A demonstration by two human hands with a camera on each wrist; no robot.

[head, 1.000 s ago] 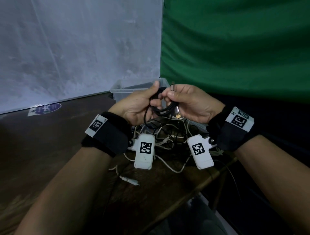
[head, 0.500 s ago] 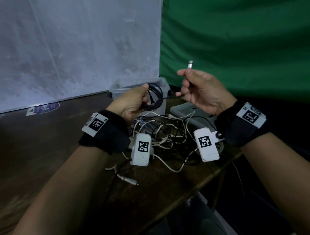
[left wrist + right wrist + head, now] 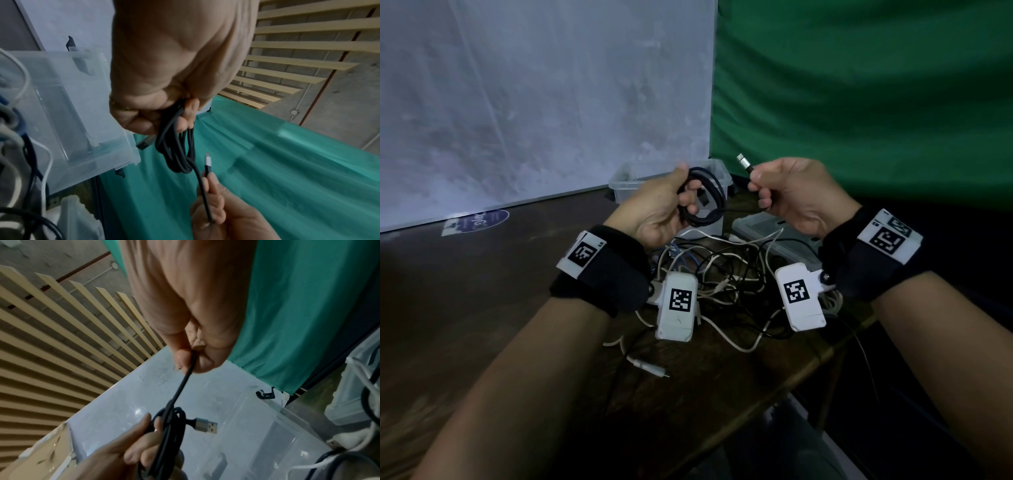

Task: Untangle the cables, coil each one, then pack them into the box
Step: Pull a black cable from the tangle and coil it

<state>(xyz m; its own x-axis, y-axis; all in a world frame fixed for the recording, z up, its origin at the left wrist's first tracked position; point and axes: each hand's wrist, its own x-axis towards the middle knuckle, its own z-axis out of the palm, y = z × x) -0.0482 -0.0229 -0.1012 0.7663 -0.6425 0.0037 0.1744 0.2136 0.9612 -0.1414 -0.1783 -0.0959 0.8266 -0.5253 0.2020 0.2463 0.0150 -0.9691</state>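
The left hand [image 3: 661, 209] has its grip curled round a coil [image 3: 703, 197] of black cable, held in the air just in front of the box [image 3: 626, 178]; the right hand [image 3: 796, 195] pinches the cable's free tail just behind the small plug [image 3: 744, 164], which points up and to the left. A short straight run of cable joins the two hands, and the wrist views show it crossing the loops, with the larger plug [image 3: 205, 426] sticking out of the bundle. The likeliest trouble is the coil springing open: the left fingers [image 3: 185, 123] hold several loops only loosely together, so a hard tug on the tail could drag a loop out. Wrapping the tail too loosely would probably let it unwind once dropped in the box. The tangle [image 3: 722, 281] of white, black and blue cables lies right beneath both wrists, so a low-hanging loop could snag it. The bench [image 3: 482, 291] is dark brown wood, with the pile and a clear lid [image 3: 774, 229] near its right edge; one white plug end [image 3: 650, 370] lies apart, nearer the person. Behind stand a pale grey panel [image 3: 534, 102] and a green cloth [image 3: 859, 85]; the light is dim.
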